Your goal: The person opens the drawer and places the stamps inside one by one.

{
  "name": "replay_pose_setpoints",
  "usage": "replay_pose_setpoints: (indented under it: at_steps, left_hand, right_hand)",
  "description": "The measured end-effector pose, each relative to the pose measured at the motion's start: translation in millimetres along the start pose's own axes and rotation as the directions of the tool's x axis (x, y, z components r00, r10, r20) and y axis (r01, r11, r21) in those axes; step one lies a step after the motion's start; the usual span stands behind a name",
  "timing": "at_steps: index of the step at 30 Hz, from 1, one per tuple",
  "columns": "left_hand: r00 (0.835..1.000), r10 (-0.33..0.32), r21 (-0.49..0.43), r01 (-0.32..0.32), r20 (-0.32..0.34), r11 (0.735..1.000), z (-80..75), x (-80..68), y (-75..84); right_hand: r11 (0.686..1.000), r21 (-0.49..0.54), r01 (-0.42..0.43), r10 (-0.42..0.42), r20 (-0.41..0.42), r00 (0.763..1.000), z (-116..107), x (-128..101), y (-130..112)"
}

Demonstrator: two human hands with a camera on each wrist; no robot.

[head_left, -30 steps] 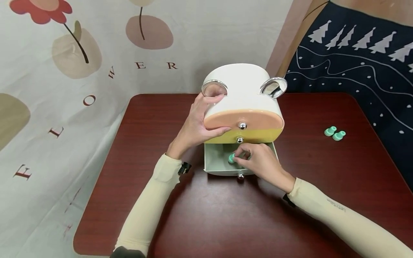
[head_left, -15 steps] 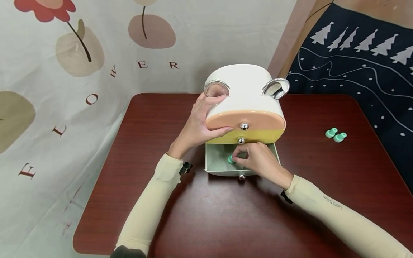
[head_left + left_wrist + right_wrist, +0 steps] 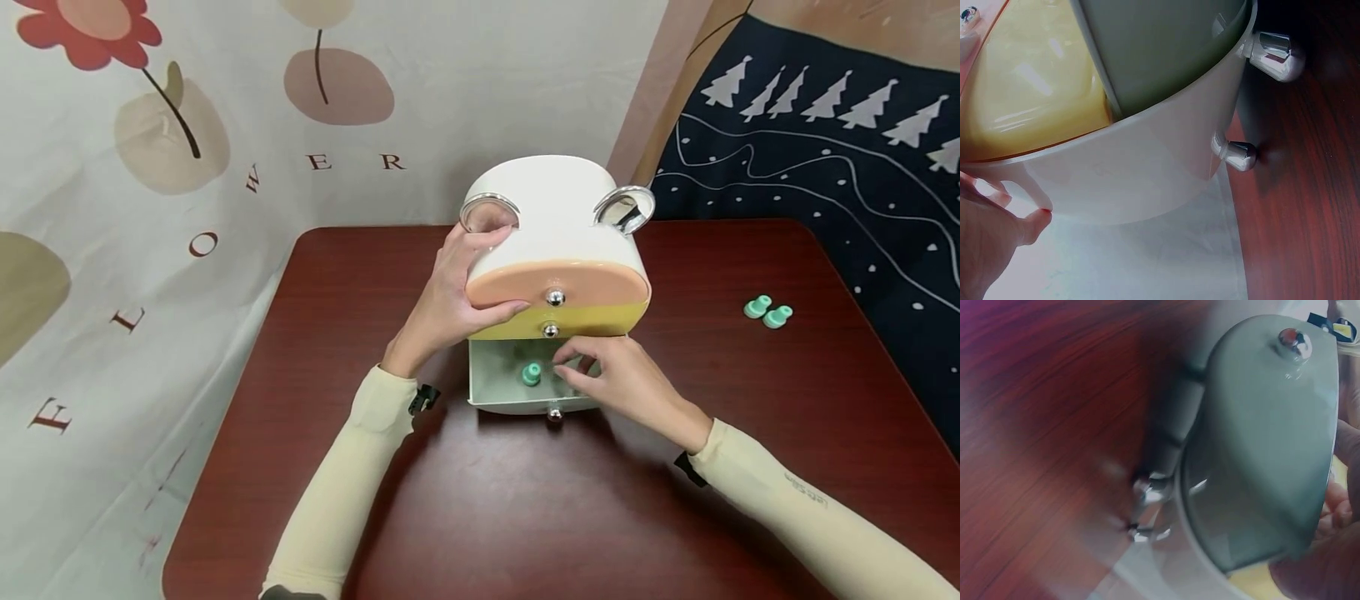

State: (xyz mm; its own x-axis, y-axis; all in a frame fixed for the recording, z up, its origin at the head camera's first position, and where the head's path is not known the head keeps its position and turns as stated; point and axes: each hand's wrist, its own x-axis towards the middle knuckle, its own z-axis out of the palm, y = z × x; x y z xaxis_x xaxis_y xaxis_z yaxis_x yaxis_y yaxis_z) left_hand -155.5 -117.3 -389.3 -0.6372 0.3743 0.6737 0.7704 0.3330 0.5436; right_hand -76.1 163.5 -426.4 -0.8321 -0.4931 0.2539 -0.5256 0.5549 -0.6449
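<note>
Lying loose now on the floor of the pulled-out grey-green drawer [image 3: 498,375], a small green peg [image 3: 531,374], just left of the right hand [image 3: 618,379] and apart from its fingertips. Hovering over the drawer's right half, that hand, fingers loosely curled with nothing visible between them. Clamped on the left flank of the white drawer box [image 3: 551,212], the left hand [image 3: 450,296], thumb across the peach top drawer [image 3: 558,287], fingers wrapped up near the chrome ring [image 3: 489,212]. Closed beneath the peach one, a yellow drawer [image 3: 562,321]. Far off on the right of the dark red counter [image 3: 525,500], two more green pegs [image 3: 768,311], touching each other. Hidden under the right hand, the drawer's right part. From the left wrist view, only a thumb tip [image 3: 1035,222] pressed to the white wall and two chrome feet. Right wrist view heavily blurred: drawer front and knob recognisable, fingers cut off at the edge, peg not to be made out.
</note>
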Motion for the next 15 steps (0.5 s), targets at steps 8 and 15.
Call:
replay_pose_setpoints:
  at_steps: [8,15]
  left_hand:
    - [1.000,0.002,-0.013,-0.002,-0.003,1.000,0.5,3.0,-1.1]
    - [1.000,0.004,-0.020,-0.004,-0.006,1.000,2.1,-1.2,-1.6]
  right_hand:
    - [0.987,-0.069,0.145,-0.155,-0.168,0.974,-18,-17,24]
    - [0.988,-0.078,0.132,-0.148,-0.256,0.955,-43,-32,37]
